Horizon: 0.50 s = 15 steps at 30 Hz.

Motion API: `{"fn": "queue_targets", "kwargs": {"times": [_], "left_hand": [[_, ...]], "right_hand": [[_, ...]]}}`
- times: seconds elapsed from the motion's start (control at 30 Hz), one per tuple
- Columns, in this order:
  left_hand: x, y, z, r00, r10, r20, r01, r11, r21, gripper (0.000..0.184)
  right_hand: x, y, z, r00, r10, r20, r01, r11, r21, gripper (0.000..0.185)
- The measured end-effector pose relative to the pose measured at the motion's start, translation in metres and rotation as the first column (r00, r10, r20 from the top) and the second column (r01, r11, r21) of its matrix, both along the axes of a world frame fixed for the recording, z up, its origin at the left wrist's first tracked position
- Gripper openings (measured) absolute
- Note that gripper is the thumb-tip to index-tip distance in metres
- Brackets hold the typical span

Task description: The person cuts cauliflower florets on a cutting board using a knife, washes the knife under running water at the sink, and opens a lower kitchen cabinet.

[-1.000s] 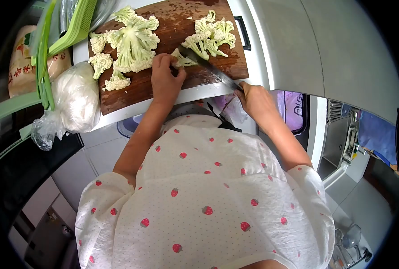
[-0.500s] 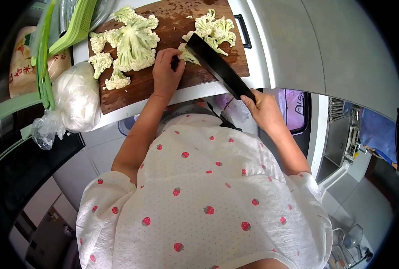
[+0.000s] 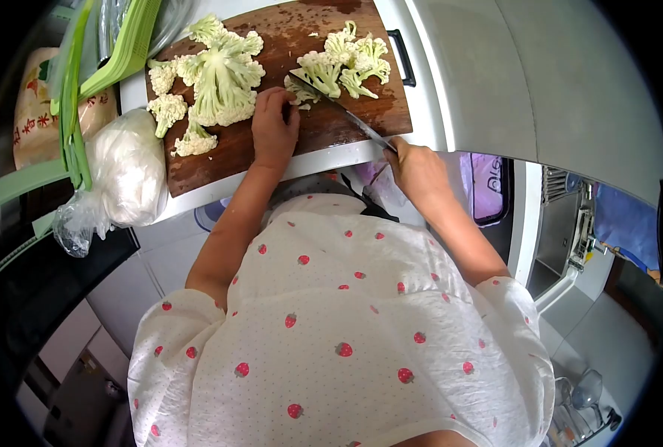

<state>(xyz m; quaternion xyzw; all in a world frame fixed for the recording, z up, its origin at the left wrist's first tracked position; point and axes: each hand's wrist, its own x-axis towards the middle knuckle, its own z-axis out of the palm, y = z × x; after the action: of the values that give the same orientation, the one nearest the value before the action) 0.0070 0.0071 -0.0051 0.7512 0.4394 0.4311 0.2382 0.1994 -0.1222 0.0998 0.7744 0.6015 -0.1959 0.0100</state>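
right hand (image 3: 417,170) grips knife (image 3: 362,124) | left hand (image 3: 275,127) by floret (image 3: 299,93), contact unclear

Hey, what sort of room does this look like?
Most likely a home kitchen. Cauliflower lies in pieces on a wooden cutting board, the right hand holds a large knife over it, and a filled plastic bag sits beside the board.

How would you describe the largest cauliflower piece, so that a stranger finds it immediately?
Start at the dark brown wooden cutting board at the top of the picture. On its left half, above and left of the person's bare left hand, lies a broad, pale green-and-cream cauliflower piece. Its thick branching stem and much bigger size distinguish it from the small cream florets at its left.
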Motion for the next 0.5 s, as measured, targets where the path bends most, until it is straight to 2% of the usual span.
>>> {"fn": "queue_targets", "kwargs": {"times": [0.17, 0.23, 0.3, 0.43, 0.5], "left_hand": [[-0.001, 0.003, -0.003, 1.000, 0.007, -0.026, -0.008, 1.000, -0.008, 0.022], [0.001, 0.000, 0.004, 1.000, 0.003, -0.022, -0.004, 1.000, -0.024, 0.022], [0.003, 0.000, 0.008, 1.000, 0.013, -0.018, -0.014, 0.999, -0.044, 0.023], [0.003, -0.003, 0.007, 0.996, 0.018, -0.082, -0.020, 0.999, -0.029, 0.023], [0.005, 0.000, 0.006, 0.994, 0.035, -0.106, -0.037, 0.999, -0.015, 0.022]], "right_hand": [[-0.005, 0.002, 0.011, 0.999, -0.022, -0.046, 0.023, 0.999, 0.025, 0.021], [-0.006, 0.003, 0.021, 0.999, 0.036, -0.038, -0.035, 0.999, 0.032, 0.012], [-0.003, 0.006, 0.021, 0.998, 0.052, -0.023, -0.051, 0.998, 0.029, 0.015], [-0.005, 0.021, -0.001, 0.995, 0.099, -0.019, -0.098, 0.994, 0.058, 0.017], [-0.004, 0.028, -0.006, 0.996, 0.066, -0.051, -0.063, 0.996, 0.068, 0.017]]}}
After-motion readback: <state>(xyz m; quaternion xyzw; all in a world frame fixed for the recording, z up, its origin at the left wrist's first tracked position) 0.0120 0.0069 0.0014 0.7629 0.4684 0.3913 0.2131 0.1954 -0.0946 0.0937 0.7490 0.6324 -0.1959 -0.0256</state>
